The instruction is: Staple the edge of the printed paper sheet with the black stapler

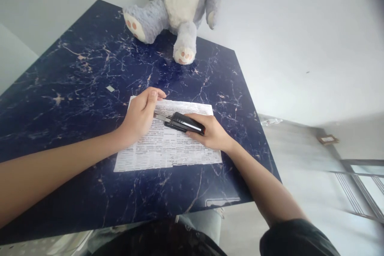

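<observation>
My right hand (210, 130) is wrapped around a black stapler (187, 123), held low over the printed paper (162, 148). From the stapler's front end a silver metal part points left, toward my left hand (141, 114). The left hand is curled at the paper's upper left, its thumb up and its fingers bent inward. The metal part's tip meets or passes behind its palm side; whether the fingers grip anything there is hidden. Dense lines of text cover the white paper, which lies flat with a vertical seam near its middle.
A dark blue marbled table (90, 60) lies under everything. On its far edge sits a grey and white plush toy (184, 44). A small pale scrap (110, 88) lies left of the paper. White wall rises behind, and a small brown box (328, 139) is on the floor at right.
</observation>
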`<state>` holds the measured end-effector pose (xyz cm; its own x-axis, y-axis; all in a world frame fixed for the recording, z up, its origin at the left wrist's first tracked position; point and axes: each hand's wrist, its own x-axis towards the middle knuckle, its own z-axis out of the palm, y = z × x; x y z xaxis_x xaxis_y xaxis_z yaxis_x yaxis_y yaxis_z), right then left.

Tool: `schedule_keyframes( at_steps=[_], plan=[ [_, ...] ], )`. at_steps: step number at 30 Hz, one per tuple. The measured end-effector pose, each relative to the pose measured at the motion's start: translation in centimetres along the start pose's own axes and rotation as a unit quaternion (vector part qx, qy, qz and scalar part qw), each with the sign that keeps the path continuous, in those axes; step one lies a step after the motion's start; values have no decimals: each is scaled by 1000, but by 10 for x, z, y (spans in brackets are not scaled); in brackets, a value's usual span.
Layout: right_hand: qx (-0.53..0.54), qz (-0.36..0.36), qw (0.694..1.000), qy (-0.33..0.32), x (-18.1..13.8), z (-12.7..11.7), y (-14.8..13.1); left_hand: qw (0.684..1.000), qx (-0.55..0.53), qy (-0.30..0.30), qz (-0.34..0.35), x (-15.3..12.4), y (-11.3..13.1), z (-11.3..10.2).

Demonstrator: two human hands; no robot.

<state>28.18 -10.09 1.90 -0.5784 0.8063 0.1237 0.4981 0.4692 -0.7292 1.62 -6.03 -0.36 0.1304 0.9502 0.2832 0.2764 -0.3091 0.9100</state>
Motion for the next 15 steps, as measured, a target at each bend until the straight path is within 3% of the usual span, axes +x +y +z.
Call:
schedule_keyframes(
  at_steps=[3, 6, 8, 10, 12, 15],
  plan=[
    [-102, -9, 990, 99, -6, 6, -3, 994, -111, 12, 4, 5, 3, 1],
    [-203, -32, 963, 172, -13, 3, -6, 956, -268, -78, -91, 14, 5, 1],
    [-238, -34, 958, 153, -15, 2, -9, 916, -327, -170, -157, 19, 7, 1],
    [-261, -33, 958, 110, -15, 4, -12, 893, -345, -227, -179, 20, 9, 1],
    [-278, -34, 955, 93, -12, 6, -15, 894, -338, -238, -171, 17, 9, 2],
    [-273, -28, 949, 158, -7, 9, -16, 907, -330, -206, -164, 14, 2, 5]
  ],
)
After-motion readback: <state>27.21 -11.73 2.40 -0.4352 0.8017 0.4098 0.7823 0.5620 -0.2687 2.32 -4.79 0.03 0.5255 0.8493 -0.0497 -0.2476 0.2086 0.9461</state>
